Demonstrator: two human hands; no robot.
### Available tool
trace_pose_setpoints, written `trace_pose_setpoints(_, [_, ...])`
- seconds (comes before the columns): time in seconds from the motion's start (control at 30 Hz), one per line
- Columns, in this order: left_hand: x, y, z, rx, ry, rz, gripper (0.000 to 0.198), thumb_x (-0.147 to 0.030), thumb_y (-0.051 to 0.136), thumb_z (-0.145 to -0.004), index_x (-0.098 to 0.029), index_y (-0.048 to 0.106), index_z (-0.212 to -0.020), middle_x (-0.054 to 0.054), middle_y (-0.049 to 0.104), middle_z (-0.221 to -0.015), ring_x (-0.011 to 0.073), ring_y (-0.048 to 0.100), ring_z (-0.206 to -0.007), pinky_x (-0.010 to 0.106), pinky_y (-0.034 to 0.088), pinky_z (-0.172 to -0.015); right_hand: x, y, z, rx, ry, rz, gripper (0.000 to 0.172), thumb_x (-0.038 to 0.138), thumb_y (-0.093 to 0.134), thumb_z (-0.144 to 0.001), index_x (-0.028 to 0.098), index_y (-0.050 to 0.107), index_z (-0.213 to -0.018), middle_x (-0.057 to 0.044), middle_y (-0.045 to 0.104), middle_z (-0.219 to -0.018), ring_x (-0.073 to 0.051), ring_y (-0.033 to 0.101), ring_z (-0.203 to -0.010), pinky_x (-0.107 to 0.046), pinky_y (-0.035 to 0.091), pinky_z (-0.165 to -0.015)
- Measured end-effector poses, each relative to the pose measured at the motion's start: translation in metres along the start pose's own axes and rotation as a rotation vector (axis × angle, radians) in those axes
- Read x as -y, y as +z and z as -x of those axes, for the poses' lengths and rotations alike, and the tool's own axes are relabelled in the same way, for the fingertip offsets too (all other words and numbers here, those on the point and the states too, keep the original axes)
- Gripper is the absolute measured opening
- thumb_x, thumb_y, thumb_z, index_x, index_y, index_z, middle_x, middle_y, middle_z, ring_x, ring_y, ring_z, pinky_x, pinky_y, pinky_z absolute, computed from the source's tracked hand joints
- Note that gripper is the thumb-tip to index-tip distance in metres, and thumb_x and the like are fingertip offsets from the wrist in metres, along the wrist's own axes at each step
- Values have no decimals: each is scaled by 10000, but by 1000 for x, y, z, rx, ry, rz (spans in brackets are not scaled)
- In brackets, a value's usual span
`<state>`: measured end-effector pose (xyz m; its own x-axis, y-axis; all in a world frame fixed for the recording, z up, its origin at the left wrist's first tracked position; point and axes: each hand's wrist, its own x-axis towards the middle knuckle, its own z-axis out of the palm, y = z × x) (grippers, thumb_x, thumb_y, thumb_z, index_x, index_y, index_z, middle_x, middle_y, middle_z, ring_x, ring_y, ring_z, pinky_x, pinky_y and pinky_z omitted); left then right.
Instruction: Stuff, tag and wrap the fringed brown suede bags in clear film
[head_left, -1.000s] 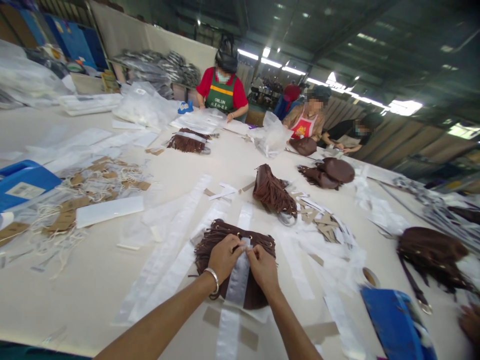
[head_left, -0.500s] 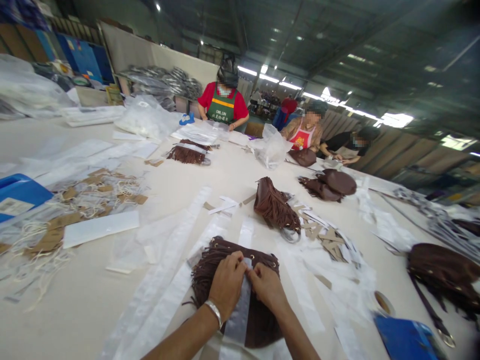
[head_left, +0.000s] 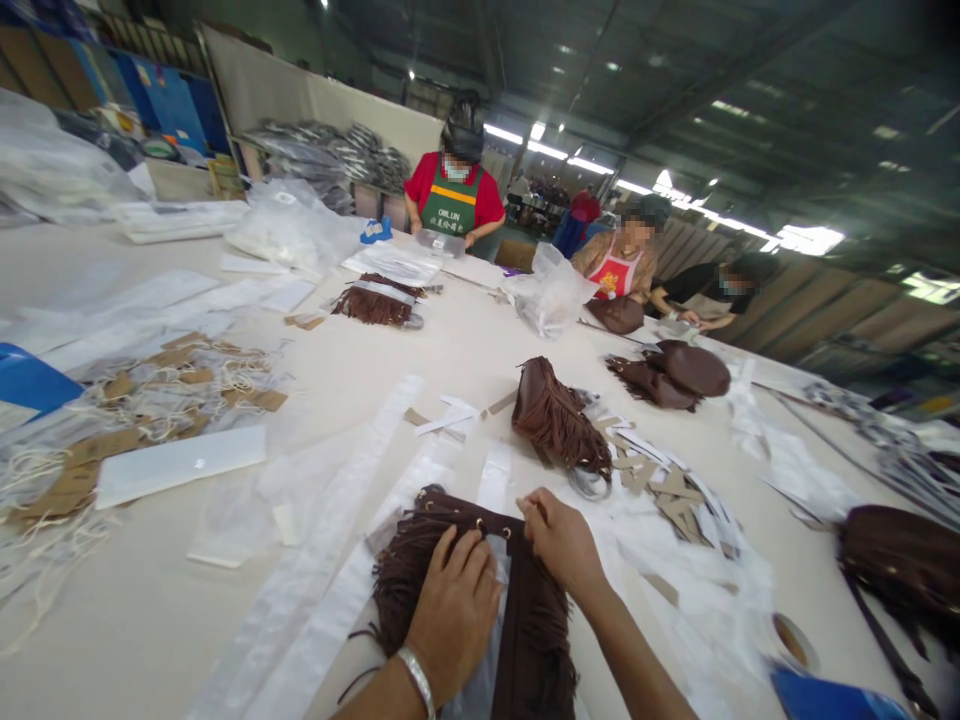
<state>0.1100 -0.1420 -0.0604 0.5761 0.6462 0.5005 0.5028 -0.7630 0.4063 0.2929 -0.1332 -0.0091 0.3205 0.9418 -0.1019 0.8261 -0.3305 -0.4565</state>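
A dark brown fringed bag (head_left: 536,630) with metal eyelets lies on the table right in front of me. A translucent plastic strip (head_left: 499,570) runs along its middle. My left hand (head_left: 457,610), with a silver bracelet at the wrist, rests over the strip and the fringe, fingers stretched out. At the bag's upper right corner my right hand (head_left: 562,540) is closed, thumb and fingertips pinching the bag's edge. White strips (head_left: 495,475) lie under and beyond the bag.
Another fringed bag (head_left: 555,415) lies ahead, beside scattered card pieces (head_left: 679,500). Brown tags with strings (head_left: 105,445) and a white box (head_left: 184,465) are at left. A tape roll (head_left: 795,640) and a brown bag (head_left: 900,570) lie at right. Several people work across the table.
My right hand has moved from the middle strip to the bag's upper right corner. My left hand has flattened and slid down slightly. The bag's right side now shows its fringe.
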Motion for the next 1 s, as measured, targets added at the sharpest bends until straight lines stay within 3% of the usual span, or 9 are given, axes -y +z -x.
trace_pose_setpoints(0.07, [0, 1, 0, -15, -8, -3, 197, -211, 512, -919, -181, 629, -1075, 34, 651, -1131, 234, 497, -1213, 490, 251, -1155, -6, 5, -29, -168, -177, 231, 284, 350, 392, -982, 217, 613, -1101, -54, 705, -947, -170, 655, -839, -258, 450, -716])
trace_pose_setpoints(0.17, [1, 3, 0, -25, -12, 15, 207, -210, 498, -922, -183, 629, -1080, 30, 651, -1132, 228, 508, -1193, 477, 248, -1152, -17, 22, -68, -190, -322, 481, 341, 292, 448, -965, 216, 561, -1278, -91, 660, -1079, -200, 614, -960, -273, 439, -762])
trace_pose_setpoints(0.3, [4, 9, 3, -61, -19, 47, 202, -243, 528, -917, -194, 625, -1086, 24, 654, -1134, 228, 515, -1187, 469, 235, -1158, -27, 38, -90, -153, -408, 554, 220, 241, 523, -926, 240, 667, -1092, -76, 646, -973, -210, 575, -897, -285, 413, -737])
trace_pose_setpoints(0.43, [5, 11, 3, -56, -17, 59, 204, -236, 538, -909, -192, 620, -1090, 26, 653, -1126, 220, 519, -1182, 457, 243, -1157, -27, 40, -87, -155, -475, 561, 139, 205, 528, -916, 211, 665, -899, -80, 616, -952, -210, 529, -913, -294, 391, -772])
trace_pose_setpoints(0.57, [5, 5, 0, -39, -17, 62, 205, -223, 533, -905, -193, 616, -1090, 27, 653, -1110, 216, 527, -1162, 463, 276, -1139, -23, 38, -82, -202, -450, 518, 147, 216, 489, -933, 189, 619, -871, -79, 585, -928, -204, 516, -913, -297, 387, -802])
trace_pose_setpoints(0.7, [3, -4, -4, 0, -22, 56, 193, -208, 515, -910, -200, 620, -1072, 42, 657, -1103, 225, 542, -1145, 475, 327, -1112, -17, 32, -76, -195, -327, 203, 100, 289, 523, -907, 204, 576, -900, -57, 572, -996, -182, 536, -907, -278, 396, -788])
trace_pose_setpoints(0.8, [2, -10, -7, 39, -28, 53, 201, -206, 503, -918, -206, 620, -1081, 50, 651, -1128, 229, 546, -1148, 479, 347, -1105, -14, 27, -75, -66, -141, -201, 141, 367, 541, -873, 226, 537, -877, 7, 573, -798, -156, 543, -717, -269, 398, -677])
trace_pose_setpoints(0.9, [1, -13, -8, 69, -42, 56, 208, -215, 508, -919, -203, 615, -1097, 50, 642, -1142, 233, 543, -1148, 489, 348, -1106, -14, 25, -78, 17, -60, -356, 180, 412, 521, -856, 233, 505, -868, 70, 500, -606, -130, 511, -542, -243, 385, -561])
trace_pose_setpoints(1.0, [1, -14, -7, 90, -49, 61, 207, -224, 499, -927, -198, 615, -1097, 60, 636, -1139, 239, 536, -1152, 501, 343, -1107, -12, 27, -83, 31, 6, -527, 214, 412, 574, -794, 222, 492, -852, 67, 513, -611, -124, 542, -553, -231, 408, -539])
